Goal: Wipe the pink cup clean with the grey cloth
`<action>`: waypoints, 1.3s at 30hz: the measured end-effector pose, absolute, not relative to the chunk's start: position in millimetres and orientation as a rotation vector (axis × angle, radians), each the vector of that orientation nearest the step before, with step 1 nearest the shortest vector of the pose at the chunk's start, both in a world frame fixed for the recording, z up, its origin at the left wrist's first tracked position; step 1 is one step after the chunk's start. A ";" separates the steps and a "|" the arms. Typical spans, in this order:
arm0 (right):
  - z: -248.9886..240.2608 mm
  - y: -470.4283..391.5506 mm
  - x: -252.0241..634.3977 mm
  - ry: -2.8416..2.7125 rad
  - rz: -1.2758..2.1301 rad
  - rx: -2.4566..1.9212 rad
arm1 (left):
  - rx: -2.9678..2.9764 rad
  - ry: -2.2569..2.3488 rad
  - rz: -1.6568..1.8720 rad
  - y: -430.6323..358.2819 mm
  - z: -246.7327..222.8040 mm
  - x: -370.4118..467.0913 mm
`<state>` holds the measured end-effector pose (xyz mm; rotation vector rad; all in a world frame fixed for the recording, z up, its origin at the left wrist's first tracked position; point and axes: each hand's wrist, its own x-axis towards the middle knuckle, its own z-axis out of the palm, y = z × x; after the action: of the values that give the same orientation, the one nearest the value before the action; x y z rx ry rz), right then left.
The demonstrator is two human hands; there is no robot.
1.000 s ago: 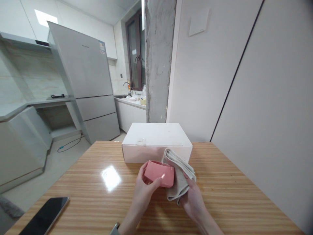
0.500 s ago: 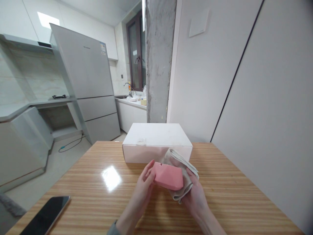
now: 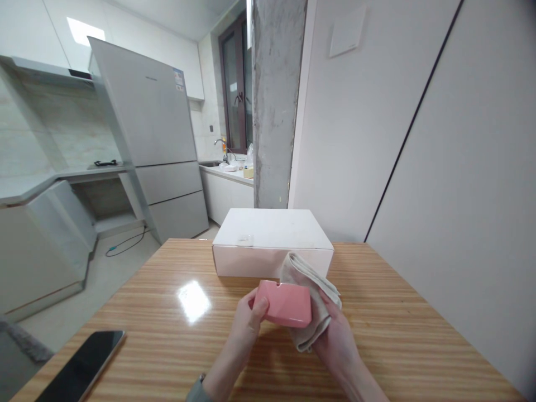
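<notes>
A glossy pink case point(image 3: 287, 304) with faceted sides and a small notch in its upper edge is tilted above the table. My left hand point(image 3: 248, 315) grips its left end, thumb on the near face and the other fingers behind. In my right hand point(image 3: 335, 329) is a folded light grey cloth point(image 3: 307, 273), held against the back and right side of the case. The right fingers are partly hidden by the cloth.
A white cardboard box point(image 3: 272, 229) stands on the wooden table point(image 3: 167, 301) just beyond my hands. A dark phone point(image 3: 81, 365) lies at the table's near left. A fridge point(image 3: 146, 123) and a sink counter are in the background.
The pink case has turned so its broad face shows more toward me, and shifted slightly left. My left thumb now lies across its near face. The cloth has hardly moved.
</notes>
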<state>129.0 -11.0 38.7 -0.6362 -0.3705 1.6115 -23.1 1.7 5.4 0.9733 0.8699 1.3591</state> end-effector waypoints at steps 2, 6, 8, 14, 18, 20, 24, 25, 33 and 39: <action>35.3 -11.4 130.0 -0.349 1.569 -0.674 | 0.970 0.940 1.396 1.2 8.2 -24.2; 30.1 -11.7 130.3 -0.306 1.501 -0.711 | 1.068 1.083 1.499 -4.7 14.5 -22.9; 28.7 -11.2 129.8 -0.316 1.494 -0.710 | 1.099 1.130 1.522 -9.3 16.6 -20.8; 29.1 -8.1 132.6 -0.342 1.448 -0.688 | 1.018 0.959 1.504 -7.9 15.3 -21.0; 33.0 -9.1 132.9 -0.332 1.483 -0.695 | 0.956 0.893 1.473 -5.0 20.9 -22.9; 34.6 -10.4 131.4 -0.321 1.522 -0.682 | 0.936 0.849 1.476 -6.7 23.6 -22.1; 37.1 -12.3 127.5 -0.339 1.601 -0.639 | 0.832 0.690 1.410 -10.4 21.4 -19.0; 37.5 -12.5 126.7 -0.341 1.620 -0.636 | 0.818 0.651 1.373 -10.8 19.9 -18.5; 30.8 -14.2 126.5 -0.316 1.526 -0.738 | 0.857 0.849 1.425 -6.5 15.0 -20.9; 23.2 -11.8 125.9 -0.369 1.468 -0.714 | 1.005 1.040 1.477 -9.6 15.1 -16.6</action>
<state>125.9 -11.8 23.2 -0.7137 -0.3688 1.4682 -16.6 -9.6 15.1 1.0047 1.0403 1.4770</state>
